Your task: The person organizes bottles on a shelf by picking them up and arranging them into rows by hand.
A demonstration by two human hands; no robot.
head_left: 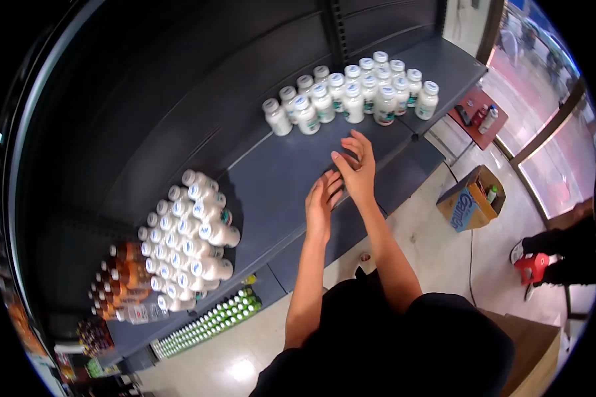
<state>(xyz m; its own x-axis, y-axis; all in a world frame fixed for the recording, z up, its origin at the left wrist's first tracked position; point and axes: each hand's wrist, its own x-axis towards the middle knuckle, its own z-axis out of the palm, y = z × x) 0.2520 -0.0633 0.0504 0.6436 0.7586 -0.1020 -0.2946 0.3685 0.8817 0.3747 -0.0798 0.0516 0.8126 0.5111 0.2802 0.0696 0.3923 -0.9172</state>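
Over the dark grey shelf [261, 178], my left hand [320, 198] is held with loosely curled fingers and nothing visible in it. Just to its right and a little farther up, my right hand [356, 164] has its thumb and fingers apart, also holding nothing I can see. The two hands are close together; whether they touch is unclear. Beyond them stands a cluster of upright white bottles [353, 106] with white caps, the nearest a short way past my right fingertips. Another block of white bottles [191, 248] stands farther left on the same shelf.
Amber bottles [127, 274] stand past the left block. Green bottles [225, 314] with white caps fill a lower level. On the right are a cardboard box [471, 202], a small red table [487, 119] with bottles, and a person's legs beside a red stool [531, 268].
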